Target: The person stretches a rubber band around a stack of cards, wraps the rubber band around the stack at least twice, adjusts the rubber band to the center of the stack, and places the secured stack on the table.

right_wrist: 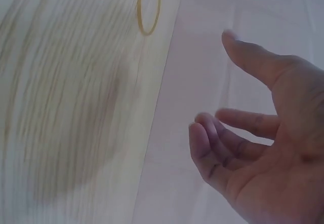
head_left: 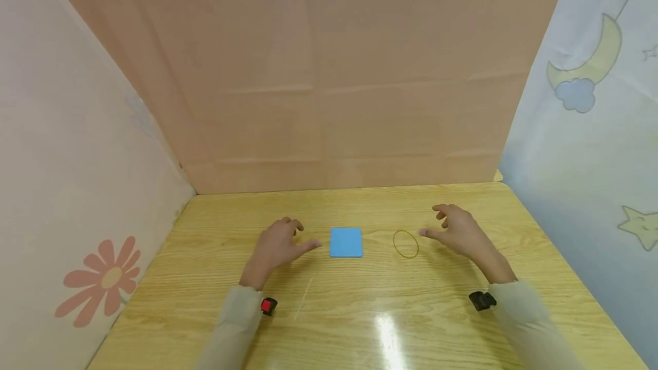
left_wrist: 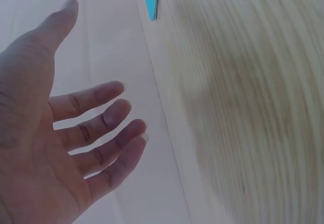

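on the table (head_left: 349, 287), a blue square (head_left: 346, 242) lies just right of the left hand (head_left: 277, 245), and a yellow ring (head_left: 393, 239) just left of the right hand (head_left: 459, 234). both hands are loosely spread, holding nothing. this seems the step before grabbing; that would need a pinch. wrist views show both palms (left_wrist: 48, 181); the head view hides them.

Two hands (head_left: 277, 244) (head_left: 459, 233), one blue square (head_left: 346, 242), one rubber band (head_left: 394, 239)
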A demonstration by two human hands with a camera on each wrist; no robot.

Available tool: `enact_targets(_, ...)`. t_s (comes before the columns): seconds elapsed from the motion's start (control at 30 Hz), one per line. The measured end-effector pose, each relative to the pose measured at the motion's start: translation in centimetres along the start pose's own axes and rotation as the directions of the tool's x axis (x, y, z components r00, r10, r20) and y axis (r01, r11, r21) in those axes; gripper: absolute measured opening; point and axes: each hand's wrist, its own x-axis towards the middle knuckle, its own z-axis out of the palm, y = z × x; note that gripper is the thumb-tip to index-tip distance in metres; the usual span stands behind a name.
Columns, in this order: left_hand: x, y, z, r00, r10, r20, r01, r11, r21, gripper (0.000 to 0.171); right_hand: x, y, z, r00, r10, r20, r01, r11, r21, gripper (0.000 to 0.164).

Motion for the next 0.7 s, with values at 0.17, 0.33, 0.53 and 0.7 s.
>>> enact_targets(0.17,0.1,0.9,0.5,0.999,0.04,-0.01,-0.04,0.999,-0.017,0.077,0.2,-0.5,0.6,0.999,-0.007,0.046,0.005,1.0,0.028,0.067)
enact_targets(0.33,0.3,1.7,1.0,0.996,0.084,0.003,-0.084,0.994,-0.068,0.081,0.5,-0.5,1.0,0.998,-0.019,0.053,0.017,0.999,0.038,0.05)
enact_targets(0.53,0.6,2.2,1.5,0.993,0.102,0.057,-0.096,0.99,-0.104,0.083,0.7,-0.1,1.8,0.997,0.016,0.082,-0.023,0.997,0.079,0.044)
enact_targets(0.7,0.8,2.3,1.9,0.989,0.11,0.103,-0.096,0.986,-0.133,0.087,1.1,-0.5,2.7,0.994,0.048,0.099,-0.056,0.995,0.085,0.044)
